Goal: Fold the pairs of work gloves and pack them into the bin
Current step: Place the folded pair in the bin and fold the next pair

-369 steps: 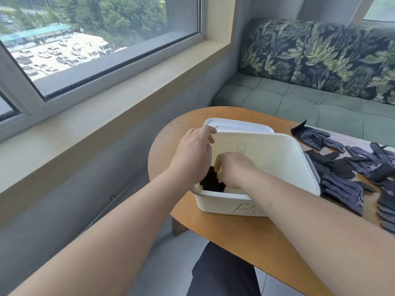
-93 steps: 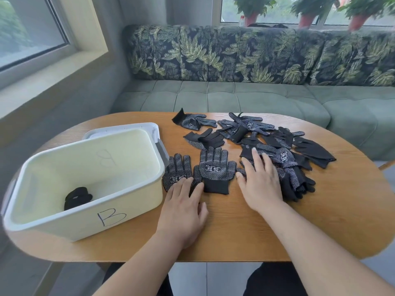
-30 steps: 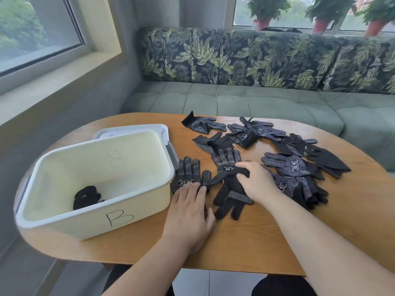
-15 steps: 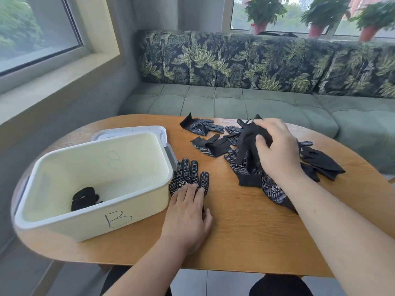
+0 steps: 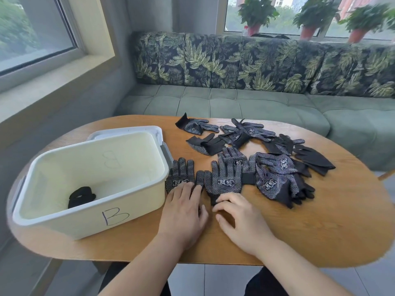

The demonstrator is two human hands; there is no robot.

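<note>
Room to move lies mostly at the near right of the worktop (image 5: 320, 231), a bare stretch of wood between my right hand (image 5: 239, 218) and the rounded right edge. The near edge runs just under both wrists. The bin (image 5: 89, 223), marked B, fills the left end and reaches almost to the left edge. It sits on a pale lid (image 5: 128, 130) that shows behind it. One folded pair (image 5: 81, 196), black, lies on the bin floor near the front wall.

My left hand (image 5: 183, 212) lies flat with straight fingers, pressing the cuff end of a dotted glove (image 5: 181, 176) just beside the bin's right wall. My right hand is relaxed, its fingers loosely bent and the tips touching the cuff of a second glove (image 5: 224, 178), dotted side up, next to the first. It grips nothing.

Right of these and behind them the loose gloves (image 5: 275, 178) lie scattered and overlapping, crowding the middle and the far side. Beyond the far edge stands a green sofa (image 5: 235, 103), with potted plants (image 5: 256, 11) on the sill above it.
</note>
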